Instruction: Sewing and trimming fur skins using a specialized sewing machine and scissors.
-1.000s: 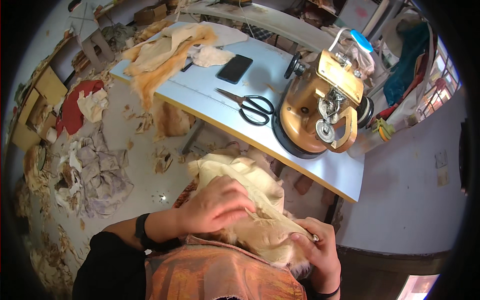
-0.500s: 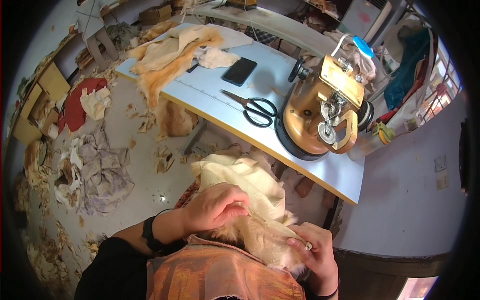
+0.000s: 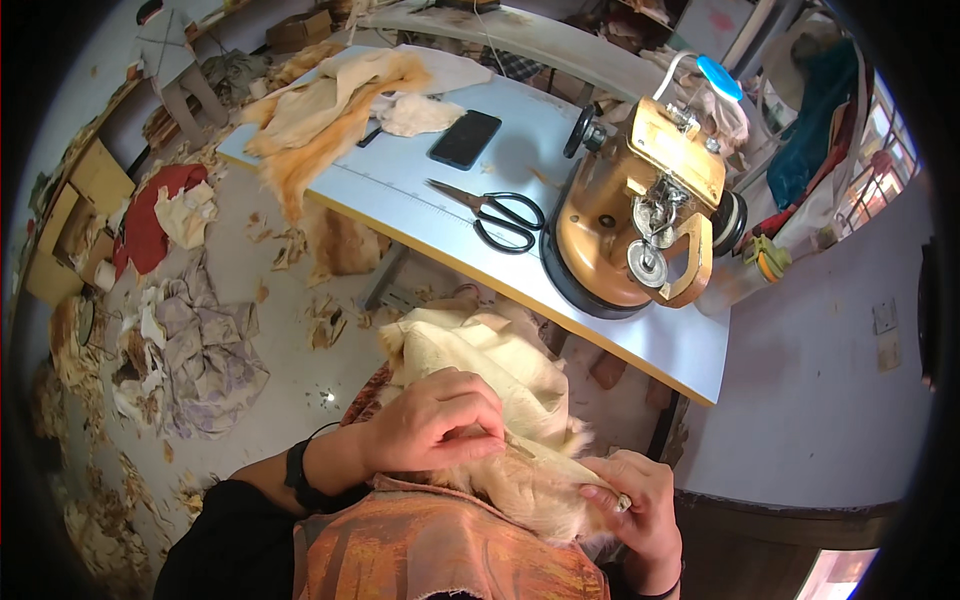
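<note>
A cream pelt (image 3: 480,360), skin side up with pale fur at its edges, lies gathered over my lap and the orange patterned apron (image 3: 440,540). My left hand (image 3: 440,425) is closed in a pinch on the pelt's middle, its fingertips partly hidden. My right hand (image 3: 635,505) grips the pelt's right edge with the thumb on top. Beyond them, on the pale blue table (image 3: 400,200), are black-handled scissors (image 3: 503,215), a phone (image 3: 465,140), orange-and-cream fur pieces (image 3: 330,110) and a gold fur sewing machine (image 3: 610,230).
Cloth heaps (image 3: 205,370), a red bundle (image 3: 150,225) and scraps cover parts of the floor (image 3: 300,410) at left. Another person (image 3: 175,60) stands by a shelf at upper left. A bottle (image 3: 745,275) is right of the machine; behind it hangs teal fabric (image 3: 800,150).
My left hand has dipped slightly, its fingers more curled on the pelt. My right hand has shifted a little lower, still gripping the edge.
</note>
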`<state>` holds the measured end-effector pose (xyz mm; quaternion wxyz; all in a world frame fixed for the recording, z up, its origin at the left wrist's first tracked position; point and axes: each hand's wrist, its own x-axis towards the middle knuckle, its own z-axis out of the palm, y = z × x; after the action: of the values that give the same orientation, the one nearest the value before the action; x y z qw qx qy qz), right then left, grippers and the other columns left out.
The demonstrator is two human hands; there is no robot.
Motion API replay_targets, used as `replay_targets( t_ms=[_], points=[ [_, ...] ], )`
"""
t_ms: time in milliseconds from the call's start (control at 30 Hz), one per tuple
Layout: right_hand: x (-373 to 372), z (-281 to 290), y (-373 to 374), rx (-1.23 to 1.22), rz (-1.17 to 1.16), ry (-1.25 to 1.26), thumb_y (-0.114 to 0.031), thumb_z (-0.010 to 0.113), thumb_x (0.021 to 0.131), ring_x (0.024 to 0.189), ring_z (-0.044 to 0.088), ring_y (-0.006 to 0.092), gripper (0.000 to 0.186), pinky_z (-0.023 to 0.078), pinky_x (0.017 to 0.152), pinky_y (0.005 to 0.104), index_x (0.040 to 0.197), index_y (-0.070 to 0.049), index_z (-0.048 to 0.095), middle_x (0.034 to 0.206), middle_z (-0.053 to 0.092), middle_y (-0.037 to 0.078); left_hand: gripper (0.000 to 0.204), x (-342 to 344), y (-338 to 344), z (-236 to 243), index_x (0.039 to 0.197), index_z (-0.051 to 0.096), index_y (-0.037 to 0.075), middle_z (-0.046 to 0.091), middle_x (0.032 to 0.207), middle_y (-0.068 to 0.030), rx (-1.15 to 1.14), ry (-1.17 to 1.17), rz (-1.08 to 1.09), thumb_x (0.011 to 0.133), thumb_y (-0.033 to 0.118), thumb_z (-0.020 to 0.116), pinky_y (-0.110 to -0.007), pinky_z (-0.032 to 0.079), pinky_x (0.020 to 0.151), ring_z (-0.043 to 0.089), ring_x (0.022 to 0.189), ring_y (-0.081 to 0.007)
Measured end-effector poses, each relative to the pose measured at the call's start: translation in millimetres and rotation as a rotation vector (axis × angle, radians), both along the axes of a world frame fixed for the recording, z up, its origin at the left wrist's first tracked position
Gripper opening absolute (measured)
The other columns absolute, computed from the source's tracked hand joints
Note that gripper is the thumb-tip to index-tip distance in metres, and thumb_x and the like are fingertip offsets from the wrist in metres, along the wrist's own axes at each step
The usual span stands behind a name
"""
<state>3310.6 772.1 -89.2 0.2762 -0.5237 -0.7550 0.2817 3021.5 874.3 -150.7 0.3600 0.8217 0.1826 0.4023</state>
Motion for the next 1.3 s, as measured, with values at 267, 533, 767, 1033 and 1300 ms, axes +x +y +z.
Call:
replay_targets(
  t_ms=[267,533,767,1033,1300],
  points=[
    [0,-10,26,-0.009,-0.092,0.1,-0.012,0.079,0.084,0.063,0.059,0.027,0.025,0.045,0.059,0.035,0.104,0.001,0.075,0.073,0.064,0.012,0.022,15,36,27,0.103,0.075,0.012,0.061,0.088,-0.0022,0.281,0.097,0.111,0.082,0.012,0.082,-0.036,0.053,0.07,0.064,0.08,-0.022],
    [24,-16,90,0.137,-0.112,0.038,-0.016,0.082,0.084,0.073,0.057,0.0245,0.023,0.047,0.066,0.0352,0.106,-0.013,0.077,0.08,0.065,0.005,0.02,56,96,71,0.098,0.077,0.01,0.065,0.085,-0.0024,0.591,0.18,-0.016,0.078,0.01,0.079,-0.035,0.052,0.062,0.065,0.074,-0.0219],
    [61,-61,141,0.225,-0.302,0.172,-0.007,0.079,0.084,0.075,0.064,0.0235,0.019,0.05,0.071,0.0334,0.102,-0.003,0.077,0.084,0.071,0.01,0.017,102,161,55,0.094,0.066,0.007,0.061,0.089,-0.0053,0.485,0.248,0.007,0.081,0.011,0.077,-0.037,0.054,0.073,0.066,0.081,-0.0254],
    [76,-59,177,0.07,-0.374,0.393,-0.005,0.08,0.085,0.079,0.075,0.0294,0.013,0.059,0.072,0.0353,0.097,0.0,0.079,0.093,0.077,0.016,0.019,126,201,48,0.09,0.071,0.009,0.061,0.083,-0.0046,0.477,0.2,0.036,0.076,0.007,0.084,-0.035,0.053,0.067,0.063,0.075,-0.0241],
    [79,-37,180,0.314,-0.377,0.239,-0.001,0.083,0.081,0.079,0.073,0.0236,0.021,0.057,0.071,0.0331,0.101,-0.002,0.078,0.092,0.076,0.012,0.016,127,195,68,0.095,0.074,0.007,0.064,0.089,-0.0068,0.371,0.138,0.068,0.082,0.007,0.083,-0.035,0.053,0.067,0.065,0.077,-0.0241]
  ],
)
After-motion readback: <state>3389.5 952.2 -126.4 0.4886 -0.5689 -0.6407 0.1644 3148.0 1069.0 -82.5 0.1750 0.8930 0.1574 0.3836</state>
